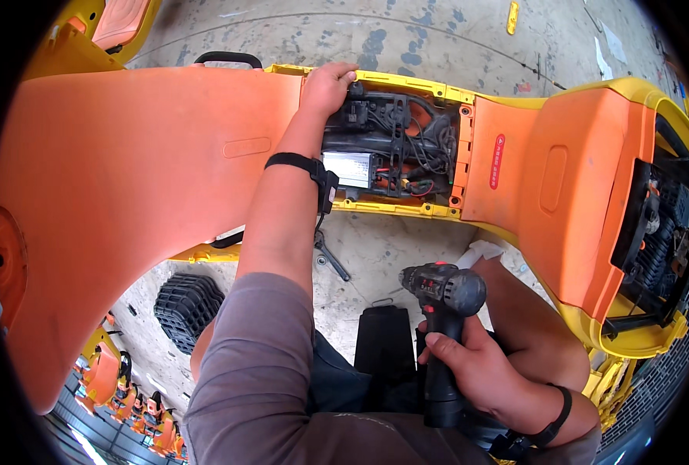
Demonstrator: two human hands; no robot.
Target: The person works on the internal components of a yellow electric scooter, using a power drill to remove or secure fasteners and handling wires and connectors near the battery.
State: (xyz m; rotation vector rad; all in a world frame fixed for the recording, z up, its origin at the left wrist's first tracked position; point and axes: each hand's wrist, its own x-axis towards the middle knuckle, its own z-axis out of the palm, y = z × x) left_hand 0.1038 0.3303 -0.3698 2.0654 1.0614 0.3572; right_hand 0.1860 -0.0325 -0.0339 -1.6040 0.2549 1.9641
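Observation:
Across in front of me lies an orange and yellow electric bike body with an open bay in its middle. Inside the bay are a silver finned controller box, black tubing and loose cables. My left hand reaches over the bay, its fingers curled over the yellow frame at the far edge; the fingertips are partly hidden. Near my lap, my right hand is wrapped around the handle of a black cordless drill. The drill's chuck points left, apart from the bike.
On the floor between me and the bike lie a wrench and a black flat object. A black plastic basket stands to the left. Far off lies a yellow strip. More orange bikes stand at lower left.

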